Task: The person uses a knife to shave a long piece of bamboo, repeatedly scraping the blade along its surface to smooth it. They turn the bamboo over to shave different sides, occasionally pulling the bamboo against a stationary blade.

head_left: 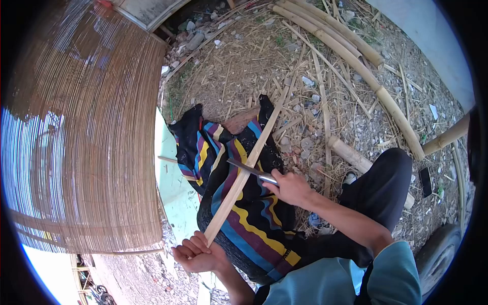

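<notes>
A long, pale bamboo strip [235, 195] slants across my lap, its far end reaching toward the ground ahead. My left hand [200, 253] is closed around the near end of the strip. In my right hand [291, 187] is a knife [252, 171], gripped by its handle. The blade lies across the strip at about its middle, pointing left. Under both is a striped cloth [254, 229] in black, blue, yellow and maroon, draped over my leg.
Thick bamboo poles [351, 56] lie at the upper right, and a shorter bamboo piece [351, 155] lies near my knee. A slatted bamboo blind [91, 137] hangs on the left. A phone [425, 182] and a tyre [441, 254] are at the right. Shavings and stones cover the ground.
</notes>
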Action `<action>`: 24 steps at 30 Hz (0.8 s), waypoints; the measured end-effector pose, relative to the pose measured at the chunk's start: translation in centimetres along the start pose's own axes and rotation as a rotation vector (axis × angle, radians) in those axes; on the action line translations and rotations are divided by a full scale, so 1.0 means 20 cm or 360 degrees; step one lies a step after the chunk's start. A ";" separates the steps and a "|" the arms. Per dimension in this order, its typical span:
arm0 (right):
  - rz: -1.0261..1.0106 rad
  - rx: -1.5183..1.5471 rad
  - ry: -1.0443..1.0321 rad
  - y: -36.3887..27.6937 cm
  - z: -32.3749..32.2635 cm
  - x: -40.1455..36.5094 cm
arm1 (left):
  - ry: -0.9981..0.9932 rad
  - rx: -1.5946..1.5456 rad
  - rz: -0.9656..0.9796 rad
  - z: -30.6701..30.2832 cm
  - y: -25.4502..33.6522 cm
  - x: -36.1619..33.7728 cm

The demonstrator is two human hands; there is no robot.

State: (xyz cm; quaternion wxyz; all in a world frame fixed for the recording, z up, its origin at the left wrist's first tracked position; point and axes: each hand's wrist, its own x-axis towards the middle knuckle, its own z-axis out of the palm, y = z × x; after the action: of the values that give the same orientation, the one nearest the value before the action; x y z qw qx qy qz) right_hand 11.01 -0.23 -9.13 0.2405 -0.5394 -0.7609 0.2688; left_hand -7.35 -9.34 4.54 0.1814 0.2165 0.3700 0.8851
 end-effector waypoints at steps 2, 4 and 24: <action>-0.0232 0.0140 -0.0014 -0.13 -0.03 -0.11 | 0.0019 -0.0022 -0.0033 0.05 0.04 0.01; -0.0492 0.0185 -0.0047 -0.20 -0.05 -0.17 | 0.0025 -0.0043 -0.0043 0.09 0.05 -0.01; 0.0266 0.0122 0.0000 0.05 -0.10 0.03 | -0.0154 0.0014 0.0014 0.09 0.03 -0.08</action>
State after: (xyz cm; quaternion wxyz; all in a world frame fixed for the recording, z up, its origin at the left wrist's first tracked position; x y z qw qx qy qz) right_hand 12.90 0.87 -8.32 0.2377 -0.5914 -0.7024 0.3169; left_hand -5.14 -9.56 5.71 0.1941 0.2616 0.3637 0.8727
